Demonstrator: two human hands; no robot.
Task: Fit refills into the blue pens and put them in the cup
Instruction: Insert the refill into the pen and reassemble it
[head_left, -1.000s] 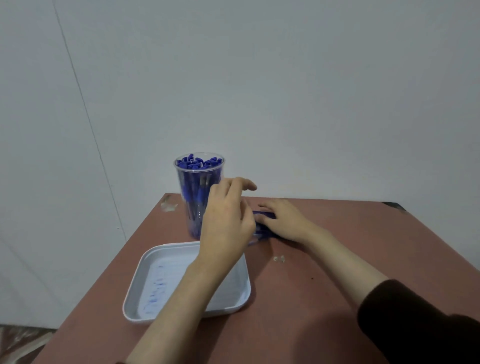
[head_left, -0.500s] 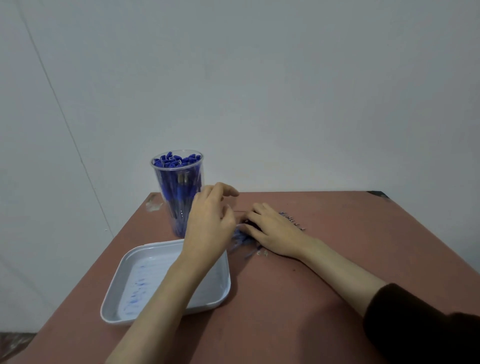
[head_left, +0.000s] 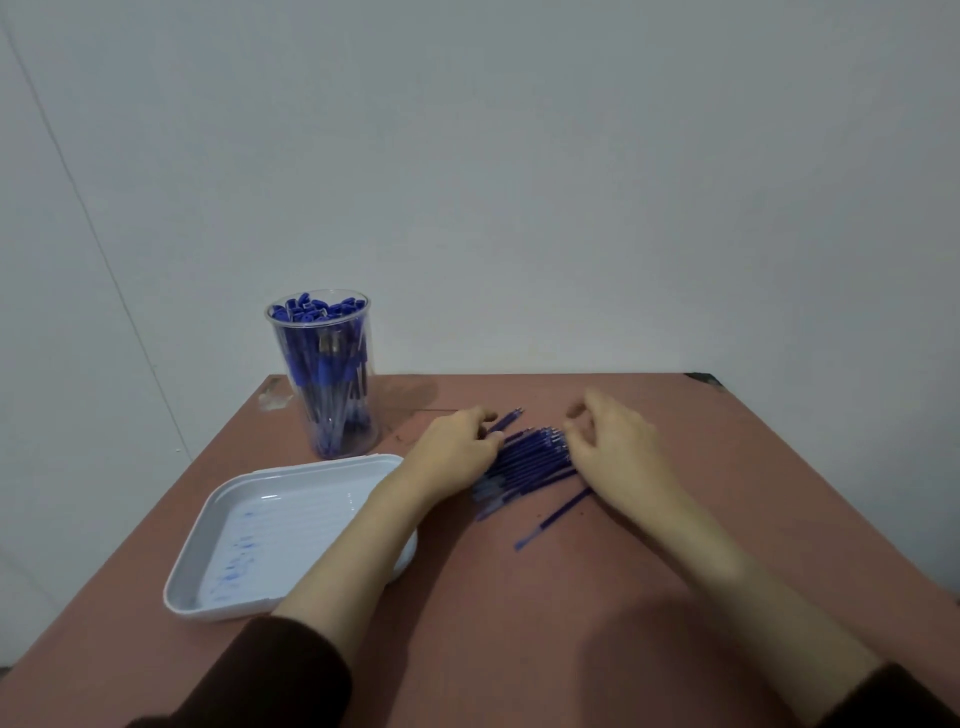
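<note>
The pile of refills (head_left: 535, 460) lies at the middle of the surface, between both hands. The left hand (head_left: 457, 449) pinches a single refill (head_left: 506, 420) with curled fingers. The right hand (head_left: 618, 452), loosely open, touches the pile's end.

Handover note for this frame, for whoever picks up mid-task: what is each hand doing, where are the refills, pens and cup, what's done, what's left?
The left hand has curled fingers and appears to pinch one refill at the pile's far edge.
The right hand is loosely curled over the pile's right side and holds nothing visible.
The refill pile lies on the table between the hands, with a stray refill nearer the person.
The cup stands far left, packed with blue pens. The ink-marked tray sits before it.
Left: the pile remains unfitted, and no loose pen is in sight.
</note>
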